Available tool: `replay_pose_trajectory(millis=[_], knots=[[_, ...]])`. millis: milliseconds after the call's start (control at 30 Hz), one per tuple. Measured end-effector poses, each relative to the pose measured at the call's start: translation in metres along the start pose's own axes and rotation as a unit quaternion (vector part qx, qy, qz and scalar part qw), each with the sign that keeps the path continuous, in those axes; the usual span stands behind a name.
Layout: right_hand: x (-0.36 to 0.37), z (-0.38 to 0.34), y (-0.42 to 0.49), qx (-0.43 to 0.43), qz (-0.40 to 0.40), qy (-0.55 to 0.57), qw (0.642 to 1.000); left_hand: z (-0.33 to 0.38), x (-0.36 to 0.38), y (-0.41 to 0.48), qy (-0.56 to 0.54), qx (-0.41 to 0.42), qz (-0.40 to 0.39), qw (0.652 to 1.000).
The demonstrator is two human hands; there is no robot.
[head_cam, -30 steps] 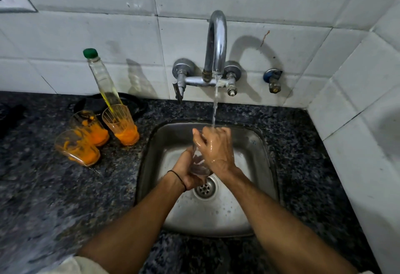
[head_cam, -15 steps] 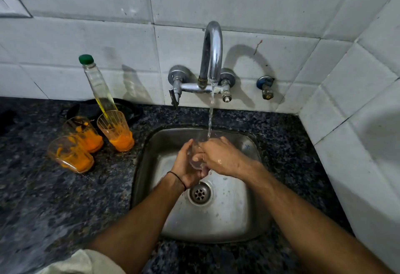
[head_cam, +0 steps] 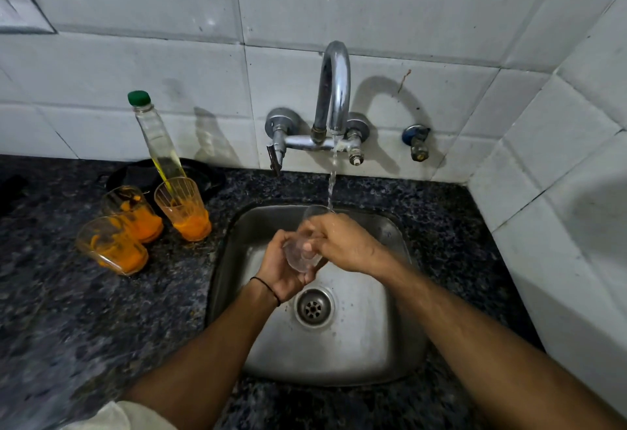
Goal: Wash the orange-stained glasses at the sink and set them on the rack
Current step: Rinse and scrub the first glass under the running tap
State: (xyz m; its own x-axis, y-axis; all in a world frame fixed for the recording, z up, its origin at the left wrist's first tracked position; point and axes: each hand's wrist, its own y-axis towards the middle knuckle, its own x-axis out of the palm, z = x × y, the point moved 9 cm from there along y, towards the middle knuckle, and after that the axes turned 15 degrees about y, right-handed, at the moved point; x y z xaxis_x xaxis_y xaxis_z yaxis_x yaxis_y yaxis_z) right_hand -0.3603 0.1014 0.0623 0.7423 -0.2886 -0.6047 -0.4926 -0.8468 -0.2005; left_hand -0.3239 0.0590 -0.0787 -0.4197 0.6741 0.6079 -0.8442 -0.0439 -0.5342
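Here glass [head_cam: 301,254] tilted, mouth toward stream [head_cam: 331,188]; left hand [head_cam: 281,271], right hand [head_cam: 347,243] gripping.

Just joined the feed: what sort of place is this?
Likely a home kitchen: steel sink in a stone counter, tap on a tiled wall, stained glasses beside it.

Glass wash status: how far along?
Done: nothing visible; no rack or washed glass in view. In hand: left hand and right hand hold one clear glass under the running tap. Left: three stained glasses on the counter, then racking.
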Motion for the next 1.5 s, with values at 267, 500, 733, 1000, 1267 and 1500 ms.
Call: replay_pose_trajectory(millis=[267, 500, 733, 1000, 1267, 1500], knots=[[0.003, 0.023, 0.0, 0.049, 0.022, 0.116, 0.992, 0.018, 0.003, 0.006, 0.044, 0.086, 0.015, 0.995], [0.004, 0.019, -0.002, -0.004, -0.073, 0.014, 0.997, 0.005, 0.005, 0.004, 0.057, 0.005, -0.031, 0.998], [0.01, 0.022, 0.002, 0.065, 0.047, 0.06, 0.995, 0.013, 0.002, 0.003, 0.039, 0.087, 0.021, 0.995], [0.02, 0.012, 0.0, -0.041, -0.078, -0.17, 0.981, 0.004, 0.003, -0.008, 0.04, -0.035, -0.003, 0.999], [0.023, 0.022, -0.001, 0.114, 0.0, 0.249, 0.962, 0.01, -0.005, -0.009, 0.005, 0.05, 0.028, 0.998], [0.026, 0.015, 0.001, 0.01, -0.065, -0.146, 0.987, 0.002, -0.004, -0.015, 0.079, -0.012, 0.057, 0.995]])
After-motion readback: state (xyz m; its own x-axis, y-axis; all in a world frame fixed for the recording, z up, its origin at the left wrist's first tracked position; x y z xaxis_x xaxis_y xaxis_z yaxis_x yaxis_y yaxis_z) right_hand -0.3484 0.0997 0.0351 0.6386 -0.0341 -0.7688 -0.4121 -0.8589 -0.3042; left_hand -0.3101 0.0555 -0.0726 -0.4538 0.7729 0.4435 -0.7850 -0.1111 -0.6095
